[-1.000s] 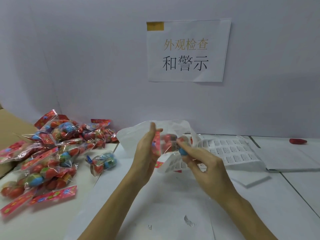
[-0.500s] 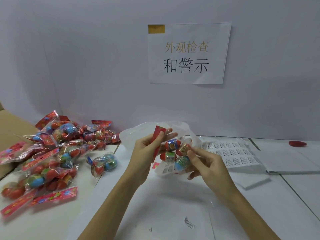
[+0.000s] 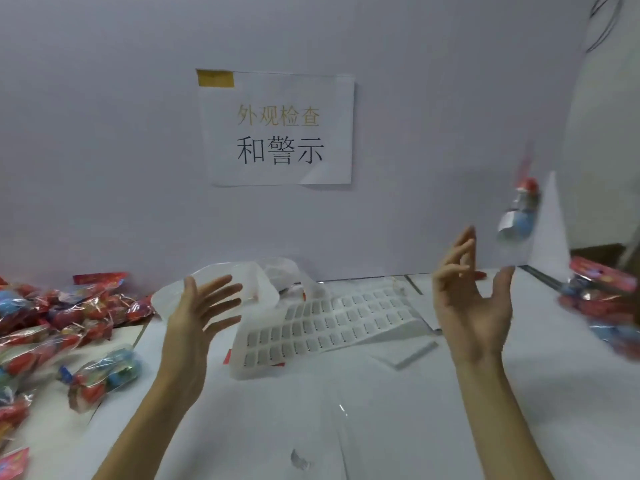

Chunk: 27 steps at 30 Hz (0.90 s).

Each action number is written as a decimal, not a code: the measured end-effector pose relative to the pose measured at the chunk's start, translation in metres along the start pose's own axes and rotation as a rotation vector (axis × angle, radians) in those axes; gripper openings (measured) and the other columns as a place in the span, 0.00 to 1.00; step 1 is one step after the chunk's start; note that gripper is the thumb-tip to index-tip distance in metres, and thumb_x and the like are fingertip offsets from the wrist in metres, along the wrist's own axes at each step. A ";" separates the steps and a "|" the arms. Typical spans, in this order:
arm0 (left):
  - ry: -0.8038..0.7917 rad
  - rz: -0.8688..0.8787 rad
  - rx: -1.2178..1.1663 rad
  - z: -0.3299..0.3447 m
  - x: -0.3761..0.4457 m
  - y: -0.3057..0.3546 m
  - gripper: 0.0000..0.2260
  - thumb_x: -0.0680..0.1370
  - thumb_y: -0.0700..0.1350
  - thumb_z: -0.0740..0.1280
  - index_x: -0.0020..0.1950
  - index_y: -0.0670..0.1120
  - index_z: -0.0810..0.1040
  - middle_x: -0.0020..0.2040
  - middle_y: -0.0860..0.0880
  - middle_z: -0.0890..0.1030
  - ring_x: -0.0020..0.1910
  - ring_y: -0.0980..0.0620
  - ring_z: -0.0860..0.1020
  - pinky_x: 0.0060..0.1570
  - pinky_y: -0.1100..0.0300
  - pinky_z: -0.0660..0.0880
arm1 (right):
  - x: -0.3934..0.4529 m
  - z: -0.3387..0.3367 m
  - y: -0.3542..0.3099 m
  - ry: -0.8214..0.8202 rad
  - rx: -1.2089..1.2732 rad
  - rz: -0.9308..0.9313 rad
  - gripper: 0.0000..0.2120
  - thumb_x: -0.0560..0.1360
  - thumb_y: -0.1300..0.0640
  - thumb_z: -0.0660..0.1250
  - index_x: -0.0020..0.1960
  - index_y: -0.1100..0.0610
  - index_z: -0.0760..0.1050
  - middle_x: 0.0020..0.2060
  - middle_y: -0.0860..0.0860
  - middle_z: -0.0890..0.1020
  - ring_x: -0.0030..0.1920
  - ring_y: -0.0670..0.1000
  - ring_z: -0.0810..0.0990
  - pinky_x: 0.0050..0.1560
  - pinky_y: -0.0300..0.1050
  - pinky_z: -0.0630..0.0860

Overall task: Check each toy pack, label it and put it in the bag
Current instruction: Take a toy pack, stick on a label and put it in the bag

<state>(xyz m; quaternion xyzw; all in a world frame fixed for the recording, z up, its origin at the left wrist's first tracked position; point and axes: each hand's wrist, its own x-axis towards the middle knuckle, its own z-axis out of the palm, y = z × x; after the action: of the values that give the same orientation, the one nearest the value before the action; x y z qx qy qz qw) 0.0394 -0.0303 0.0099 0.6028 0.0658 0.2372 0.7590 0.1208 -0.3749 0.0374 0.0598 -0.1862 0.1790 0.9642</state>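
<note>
1. Left hand (image 3: 197, 320) is raised above the table (image 3: 398, 427), palm turned inward, fingers spread and straight, grasping nothing.
2. Right hand (image 3: 472, 299) is raised above the table's right half, palm up, fingers loosely extended, thumb apart; it grasps nothing.
3. Toy pack (image 3: 519, 213) is in mid-air, above and to the right of the right hand, touching neither hand. It is heavily motion-blurred; only red, blue and silvery patches are legible.
4. Pile of toy packs (image 3: 59, 323) lies along the table's left edge, partly cut off by the frame; one pack lies apart, just beside the left forearm.
5. More packs (image 3: 602, 306) lie at the right edge, blurred and cut off; whether they lie in a bag cannot be told.
6. Label sheet (image 3: 332, 323) lies mid-table between the hands; its print is too small to read.
7. Clear plastic bag (image 3: 249, 285) lies crumpled near the back edge, partly hidden behind the left hand.
8. Paper sign (image 3: 277, 129) hangs on the back wall.
</note>
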 end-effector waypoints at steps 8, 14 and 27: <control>0.050 0.053 0.134 0.004 -0.001 -0.007 0.29 0.84 0.63 0.53 0.56 0.42 0.84 0.53 0.45 0.87 0.52 0.45 0.85 0.53 0.47 0.78 | 0.007 -0.027 0.002 0.180 -0.267 0.064 0.21 0.84 0.46 0.63 0.70 0.58 0.79 0.44 0.50 0.82 0.32 0.45 0.75 0.28 0.35 0.71; 0.349 0.326 0.538 -0.004 0.003 -0.009 0.09 0.87 0.40 0.59 0.56 0.44 0.79 0.50 0.47 0.81 0.51 0.44 0.80 0.50 0.48 0.80 | 0.016 -0.048 0.066 0.219 -0.940 0.367 0.23 0.80 0.44 0.67 0.66 0.59 0.81 0.41 0.53 0.80 0.34 0.48 0.76 0.32 0.38 0.74; 0.455 -0.185 1.616 -0.075 0.020 -0.029 0.51 0.80 0.60 0.68 0.81 0.52 0.28 0.74 0.39 0.66 0.70 0.38 0.70 0.67 0.43 0.67 | 0.022 -0.075 0.157 -0.113 -1.792 0.384 0.14 0.86 0.59 0.61 0.49 0.55 0.84 0.33 0.58 0.84 0.30 0.57 0.82 0.29 0.39 0.72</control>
<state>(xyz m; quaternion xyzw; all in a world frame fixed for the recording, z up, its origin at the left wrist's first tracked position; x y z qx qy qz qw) 0.0358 0.0403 -0.0340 0.8902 0.4154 0.1697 0.0791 0.1077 -0.2081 -0.0159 -0.7335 -0.3089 0.1218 0.5931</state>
